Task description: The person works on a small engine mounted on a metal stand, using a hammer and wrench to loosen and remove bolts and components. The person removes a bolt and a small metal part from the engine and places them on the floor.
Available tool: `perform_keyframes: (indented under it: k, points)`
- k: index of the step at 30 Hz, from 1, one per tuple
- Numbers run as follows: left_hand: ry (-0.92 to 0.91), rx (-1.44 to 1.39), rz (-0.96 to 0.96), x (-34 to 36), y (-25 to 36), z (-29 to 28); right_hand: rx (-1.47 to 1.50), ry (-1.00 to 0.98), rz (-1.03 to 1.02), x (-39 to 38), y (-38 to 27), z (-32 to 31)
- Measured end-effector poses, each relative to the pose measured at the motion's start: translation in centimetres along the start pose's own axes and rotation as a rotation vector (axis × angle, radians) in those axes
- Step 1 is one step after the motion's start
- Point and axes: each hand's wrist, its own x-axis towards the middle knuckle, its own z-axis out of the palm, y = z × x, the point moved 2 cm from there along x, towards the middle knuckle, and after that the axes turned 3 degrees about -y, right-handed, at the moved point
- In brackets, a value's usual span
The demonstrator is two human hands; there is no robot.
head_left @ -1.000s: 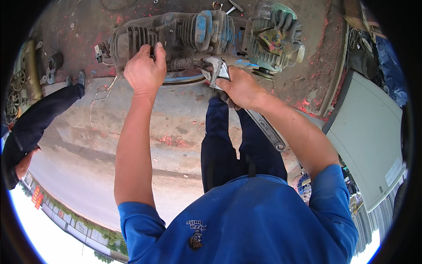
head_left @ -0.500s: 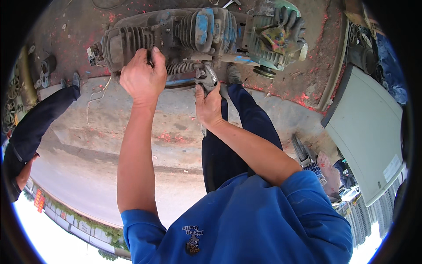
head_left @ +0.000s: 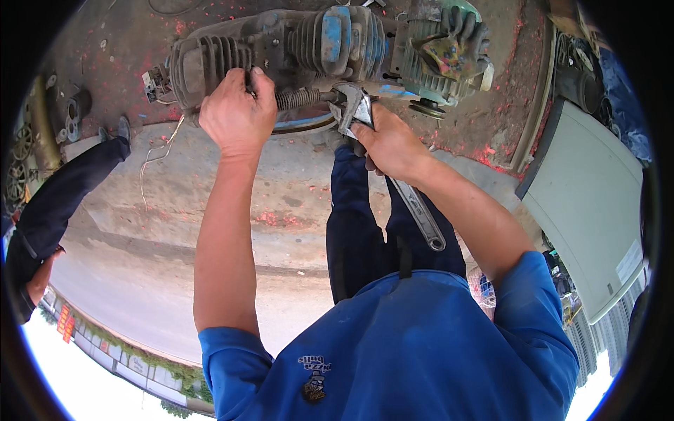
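Observation:
My right hand [head_left: 393, 144] is wrapped around a large adjustable wrench [head_left: 421, 217], its handle slanting back toward my legs. The wrench's jaws meet the fitting at the right end of a finned tube [head_left: 300, 99]; whether they grip it is hard to make out. My left hand [head_left: 239, 116] has its fingers curled at the tube's left end, against the lower edge of a dusty finned cylinder [head_left: 203, 67]. What those fingers hold is hidden. Both hands work on the near side of an air compressor pump, whose second finned cylinder [head_left: 337, 42] has worn blue paint.
To the right of the pump sits a green electric motor [head_left: 428, 88] with a pulley, and a grey work glove [head_left: 460, 35] lies on it. Loose wires [head_left: 158, 158] hang at the left. A pale panel [head_left: 586, 210] stands at right. Another person's leg [head_left: 67, 189] is at far left.
My right hand and the wrench have swung to the right, bringing more of the handle into sight. My left hand keeps its place on the pump; the whole view has shifted slightly.

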Motion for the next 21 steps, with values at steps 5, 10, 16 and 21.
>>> perform_keyframes:
  k: [5, 10, 16, 21]
  points:
    - [-0.011, 0.027, -0.028, -0.3, -0.3, 0.0, 0.341, 0.268, -0.082, 1.0, 1.7, 6.9]
    - [-0.197, 0.050, -0.103, 0.3, 0.5, -0.6, 0.564, 0.561, -0.306, 5.0, 3.8, 13.6]
    - [-0.094, 0.014, -0.052, -0.1, 0.2, -0.1, 0.247, 0.207, -0.220, -2.8, 4.4, 6.4]
    - [-0.203, 0.059, -0.146, 0.2, 0.6, -0.7, 0.094, -0.094, 0.024, -1.7, -0.1, -1.7]
